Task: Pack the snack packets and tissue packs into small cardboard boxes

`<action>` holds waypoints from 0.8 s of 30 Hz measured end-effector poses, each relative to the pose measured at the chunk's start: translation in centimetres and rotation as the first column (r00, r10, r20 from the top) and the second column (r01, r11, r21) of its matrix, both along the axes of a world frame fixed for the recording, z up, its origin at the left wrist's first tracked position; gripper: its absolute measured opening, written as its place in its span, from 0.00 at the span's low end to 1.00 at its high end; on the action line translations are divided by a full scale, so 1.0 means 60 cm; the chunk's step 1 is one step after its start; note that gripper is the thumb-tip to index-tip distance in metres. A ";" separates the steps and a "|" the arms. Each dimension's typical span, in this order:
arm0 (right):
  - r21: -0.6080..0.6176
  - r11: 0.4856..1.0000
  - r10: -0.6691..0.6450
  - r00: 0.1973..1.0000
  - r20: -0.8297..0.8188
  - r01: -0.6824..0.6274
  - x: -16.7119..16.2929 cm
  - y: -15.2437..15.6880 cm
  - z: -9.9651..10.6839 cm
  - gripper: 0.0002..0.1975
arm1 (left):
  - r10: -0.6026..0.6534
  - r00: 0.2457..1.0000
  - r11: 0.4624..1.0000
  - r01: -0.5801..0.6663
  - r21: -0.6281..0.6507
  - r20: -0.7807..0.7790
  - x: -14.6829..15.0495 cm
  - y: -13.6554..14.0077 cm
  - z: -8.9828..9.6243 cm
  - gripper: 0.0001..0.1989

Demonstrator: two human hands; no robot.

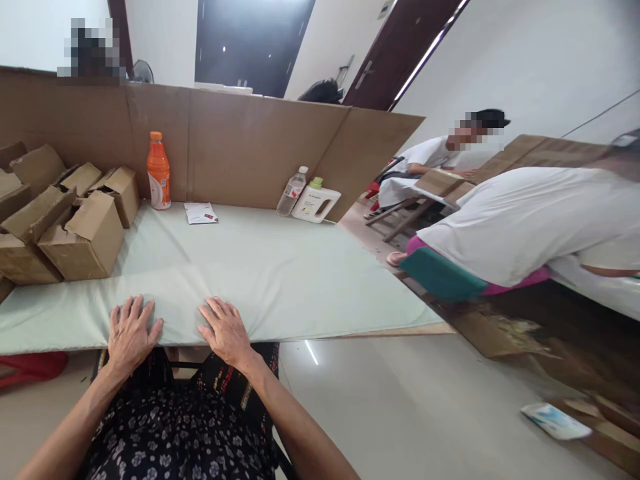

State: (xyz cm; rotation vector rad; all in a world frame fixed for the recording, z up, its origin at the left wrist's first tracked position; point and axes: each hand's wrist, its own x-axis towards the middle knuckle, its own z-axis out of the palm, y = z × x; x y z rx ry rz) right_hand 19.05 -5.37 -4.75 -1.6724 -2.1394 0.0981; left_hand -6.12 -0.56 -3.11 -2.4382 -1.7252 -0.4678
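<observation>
Both hands, left (131, 332) and right (226, 331), are laid flat on the cloth's (280, 267) near edge; boxes (60, 220) are stacked left, a bottle (159, 171) behind.

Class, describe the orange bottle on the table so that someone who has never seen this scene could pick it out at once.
Start at the cardboard wall behind the pale green table. Near its left end, right of the piled cardboard boxes, stands the orange bottle. It alone is bright orange; the clear bottle and white jug stand far to its right.
</observation>
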 end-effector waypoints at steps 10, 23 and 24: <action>-0.001 1.000 0.008 1.000 -0.010 -0.008 0.002 -0.003 -0.008 0.23 | 0.023 0.999 1.000 -0.023 0.009 0.031 0.002 0.000 -0.011 0.24; 0.063 0.998 0.001 1.000 -0.009 0.000 0.000 -0.009 -0.027 0.22 | 0.036 0.999 0.999 -0.036 0.028 0.017 0.005 -0.013 -0.009 0.23; 0.064 0.998 0.001 1.000 -0.008 -0.001 0.000 -0.010 -0.028 0.22 | 0.035 0.999 0.999 -0.036 0.027 0.015 0.005 -0.014 -0.009 0.23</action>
